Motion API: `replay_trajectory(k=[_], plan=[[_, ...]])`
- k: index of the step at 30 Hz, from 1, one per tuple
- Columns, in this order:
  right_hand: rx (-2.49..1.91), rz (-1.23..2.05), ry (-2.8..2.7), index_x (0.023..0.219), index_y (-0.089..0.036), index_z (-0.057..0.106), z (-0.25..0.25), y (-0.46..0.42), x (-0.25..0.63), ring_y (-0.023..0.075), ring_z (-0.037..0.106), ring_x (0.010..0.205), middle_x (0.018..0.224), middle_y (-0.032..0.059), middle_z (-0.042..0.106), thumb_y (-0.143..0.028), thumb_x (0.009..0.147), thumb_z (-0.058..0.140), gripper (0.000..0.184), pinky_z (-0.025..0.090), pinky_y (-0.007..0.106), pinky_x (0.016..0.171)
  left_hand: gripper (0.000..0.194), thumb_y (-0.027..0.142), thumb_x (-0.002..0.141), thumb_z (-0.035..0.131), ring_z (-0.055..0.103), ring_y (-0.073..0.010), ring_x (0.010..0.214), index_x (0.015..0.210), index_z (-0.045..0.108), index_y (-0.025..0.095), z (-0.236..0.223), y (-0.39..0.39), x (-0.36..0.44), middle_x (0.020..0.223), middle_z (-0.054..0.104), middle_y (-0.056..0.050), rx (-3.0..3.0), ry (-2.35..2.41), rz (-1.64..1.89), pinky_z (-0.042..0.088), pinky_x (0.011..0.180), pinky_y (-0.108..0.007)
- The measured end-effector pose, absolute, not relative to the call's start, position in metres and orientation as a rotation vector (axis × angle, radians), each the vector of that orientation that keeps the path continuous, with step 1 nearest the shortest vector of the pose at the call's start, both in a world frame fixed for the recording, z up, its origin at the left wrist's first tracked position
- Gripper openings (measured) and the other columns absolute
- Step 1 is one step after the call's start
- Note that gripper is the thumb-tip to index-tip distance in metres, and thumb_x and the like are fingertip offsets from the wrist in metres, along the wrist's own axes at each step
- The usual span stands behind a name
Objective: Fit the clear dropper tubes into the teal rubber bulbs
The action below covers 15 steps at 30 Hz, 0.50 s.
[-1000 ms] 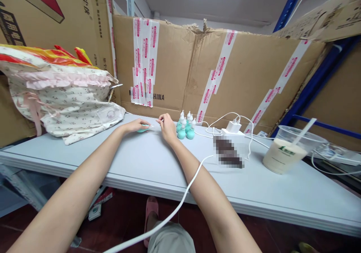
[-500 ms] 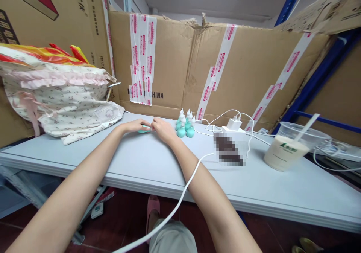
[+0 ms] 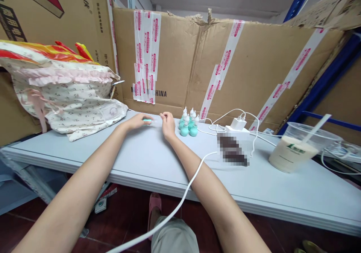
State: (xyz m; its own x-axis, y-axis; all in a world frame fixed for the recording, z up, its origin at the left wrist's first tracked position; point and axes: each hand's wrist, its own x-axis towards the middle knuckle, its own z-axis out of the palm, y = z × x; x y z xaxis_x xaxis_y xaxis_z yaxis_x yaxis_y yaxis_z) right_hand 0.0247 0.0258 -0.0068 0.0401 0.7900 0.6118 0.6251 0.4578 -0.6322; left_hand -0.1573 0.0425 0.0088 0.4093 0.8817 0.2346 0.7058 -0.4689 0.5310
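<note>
My left hand (image 3: 137,121) is closed around a small teal squeeze bottle (image 3: 147,120), held on its side low over the table. A pale, see-through tip points from it toward the right, blurred. Just beyond that tip is my right hand (image 3: 168,125), its fingertips pinched together and apart from the bottle. Whatever is in the pinch is too small to make out. Right of this hand stands a tight group of several teal squeeze bottles (image 3: 193,130), upright, mostly with white pointed tops.
A cloth bag with flower print (image 3: 81,106) lies at the left. Behind the grey table (image 3: 141,159) stands a taped cardboard box (image 3: 177,57). To the right are a white charger (image 3: 238,124), a blurred-out patch (image 3: 232,149) and a plastic drink cup (image 3: 293,153). A white cable (image 3: 180,204) crosses my right forearm.
My right hand has come away from the bottle, opening a gap and baring its pale tip. The left hand keeps its hold. The whole view has shifted slightly.
</note>
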Motion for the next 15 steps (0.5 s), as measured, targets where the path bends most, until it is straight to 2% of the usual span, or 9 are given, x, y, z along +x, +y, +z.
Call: replay_trajectory(k=[3, 8, 11, 15], plan=[[-1.264, 0.122, -1.566, 0.095, -0.015, 0.052, -0.006, 0.029, 0.034, 0.0153, 0.052, 0.087, 0.096, 0.0078, 0.058, -0.029, 0.090, 0.030, 0.027, 0.036, 0.025, 0.076, 0.043, 0.046, 0.070, 0.054, 0.051, -0.0259, 0.106, 0.102, 0.065, 0.019, 0.002, 0.047, -0.167, 0.110, 0.062, -0.008, 2.302, 1.643, 0.863, 0.033, 0.094, -0.032], [-1.281, -0.156, -2.083, 0.084, -0.019, 0.057, -0.014, 0.028, 0.040, 0.0170, 0.056, 0.081, 0.087, 0.0037, 0.064, -0.023, 0.084, 0.048, 0.010, 0.033, 0.028, 0.073, 0.045, 0.038, 0.080, 0.043, 0.048, -0.0230, 0.109, 0.118, 0.053, 0.017, 0.003, 0.050, -0.168, 0.120, 0.055, -0.008, 2.246, 1.697, 1.264, 0.032, 0.096, -0.034], [-1.349, -0.325, -2.174, 0.096, -0.018, 0.057, -0.017, 0.033, 0.035, 0.0192, 0.055, 0.086, 0.087, 0.0070, 0.066, -0.019, 0.083, 0.049, 0.015, 0.029, 0.033, 0.079, 0.045, 0.040, 0.080, 0.043, 0.048, -0.0228, 0.108, 0.115, 0.054, 0.014, 0.005, 0.051, -0.163, 0.117, 0.056, -0.010, 2.216, 1.734, 1.292, 0.032, 0.095, -0.034], [-1.440, -0.357, -2.207, 0.096, -0.018, 0.059, -0.021, 0.039, 0.035, 0.0215, 0.052, 0.094, 0.088, 0.0093, 0.066, -0.019, 0.084, 0.048, 0.017, 0.025, 0.037, 0.082, 0.045, 0.045, 0.078, 0.044, 0.050, -0.0222, 0.100, 0.105, 0.059, 0.012, 0.003, 0.051, -0.157, 0.106, 0.059, -0.009, 2.258, 1.719, 1.207, 0.035, 0.091, -0.032]])
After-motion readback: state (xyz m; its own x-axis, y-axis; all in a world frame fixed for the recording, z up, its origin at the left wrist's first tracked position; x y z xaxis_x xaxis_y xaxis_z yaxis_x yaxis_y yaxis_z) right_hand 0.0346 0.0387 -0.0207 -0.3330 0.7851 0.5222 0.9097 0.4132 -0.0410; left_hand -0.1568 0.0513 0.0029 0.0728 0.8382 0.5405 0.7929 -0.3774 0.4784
